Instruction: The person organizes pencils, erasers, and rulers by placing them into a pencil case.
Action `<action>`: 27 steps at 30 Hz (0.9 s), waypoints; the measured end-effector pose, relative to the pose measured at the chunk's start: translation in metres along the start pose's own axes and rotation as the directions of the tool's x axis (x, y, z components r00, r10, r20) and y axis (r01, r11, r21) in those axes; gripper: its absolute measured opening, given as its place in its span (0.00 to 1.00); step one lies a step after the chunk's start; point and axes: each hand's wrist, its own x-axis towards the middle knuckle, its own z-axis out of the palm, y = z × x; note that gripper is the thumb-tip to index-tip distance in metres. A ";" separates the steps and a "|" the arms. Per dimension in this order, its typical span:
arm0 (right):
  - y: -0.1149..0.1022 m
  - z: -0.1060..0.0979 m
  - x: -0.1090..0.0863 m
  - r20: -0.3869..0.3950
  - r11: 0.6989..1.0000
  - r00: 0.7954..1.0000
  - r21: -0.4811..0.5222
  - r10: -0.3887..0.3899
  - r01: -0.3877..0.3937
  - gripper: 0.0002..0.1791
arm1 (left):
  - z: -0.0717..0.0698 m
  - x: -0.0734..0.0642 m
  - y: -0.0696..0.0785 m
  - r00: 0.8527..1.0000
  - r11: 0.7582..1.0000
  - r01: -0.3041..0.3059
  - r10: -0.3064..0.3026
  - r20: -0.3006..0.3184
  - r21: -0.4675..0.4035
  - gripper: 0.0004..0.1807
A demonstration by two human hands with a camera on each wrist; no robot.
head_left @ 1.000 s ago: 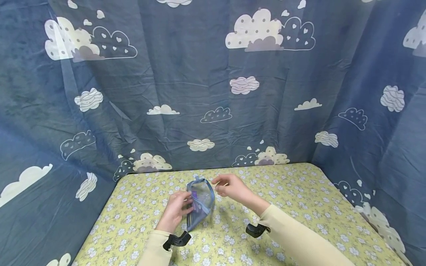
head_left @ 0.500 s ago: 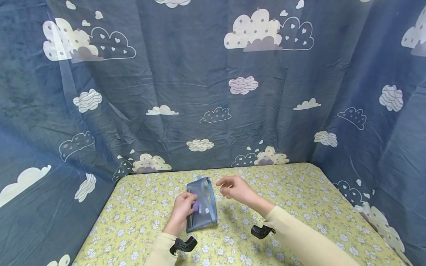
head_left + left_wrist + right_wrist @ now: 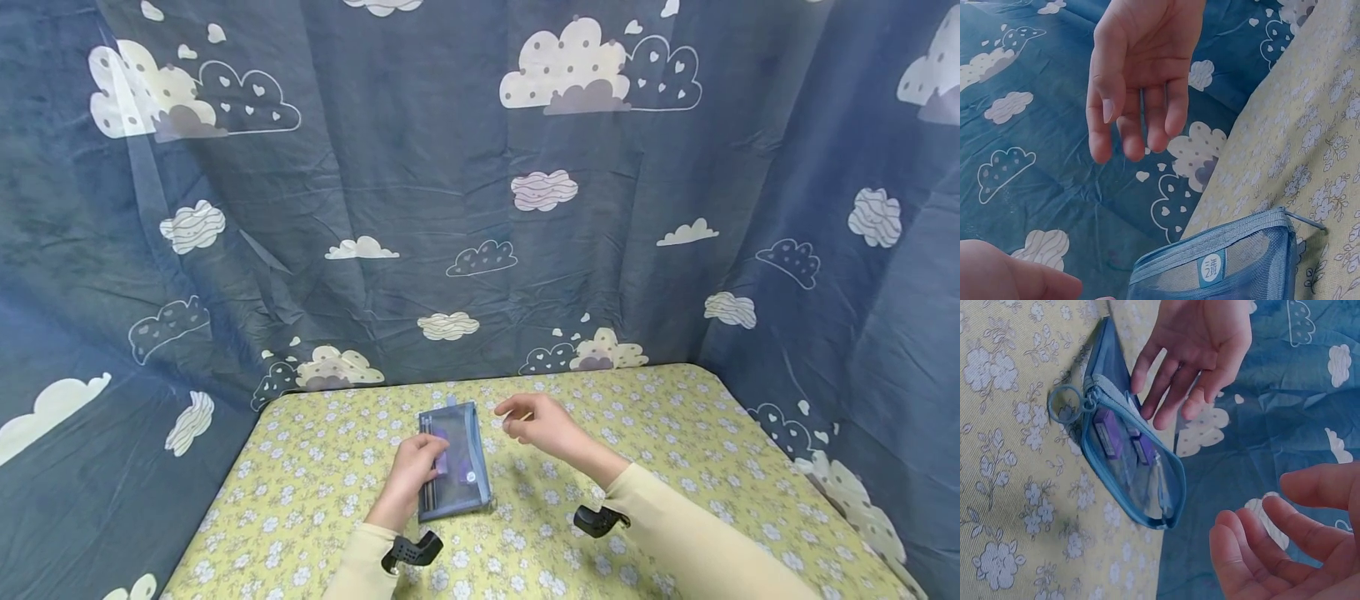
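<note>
A blue mesh zip pencil case lies on the table in the head view, long and slim items showing along its left side. Its zipped side faces right, and in the right wrist view the mouth gapes, with small purple boxes inside. A round zip pull hangs at one end. Over the case's left part is my left hand, fingers relaxed and close against it. My right hand hovers right of the case, fingers loosely bent, holding nothing.
A yellow flowered cloth covers the table. Dark blue cloud-print curtains hang behind it and along both sides. A black wrist strap sits on the left sleeve, another on the right.
The pencil case has gone from tilted up, mouth showing, to lying flat. My left hand has shifted slightly right over it. The right hand has drawn a little to the right.
</note>
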 end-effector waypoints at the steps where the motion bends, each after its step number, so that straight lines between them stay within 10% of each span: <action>1: 0.000 -0.001 0.000 -0.006 1.000 1.000 -0.008 -0.003 0.003 0.13 | 0.000 0.000 0.001 1.000 1.000 -0.003 0.003 0.003 0.010 0.15; 16: 0.001 -0.008 -0.011 -0.038 0.989 0.997 -0.137 -0.063 0.057 0.13 | -0.005 -0.001 0.011 0.998 0.975 -0.047 0.055 -0.030 0.217 0.15; 20: 0.001 -0.004 -0.015 -0.058 0.984 0.996 -0.169 -0.072 0.061 0.14 | -0.005 -0.008 0.016 0.981 0.911 -0.122 0.170 -0.089 0.395 0.11; 27: 0.001 0.002 -0.027 -0.149 0.943 0.981 -0.325 -0.127 0.072 0.16 | -0.002 -0.023 0.024 0.904 0.750 -0.294 0.419 -0.082 0.592 0.12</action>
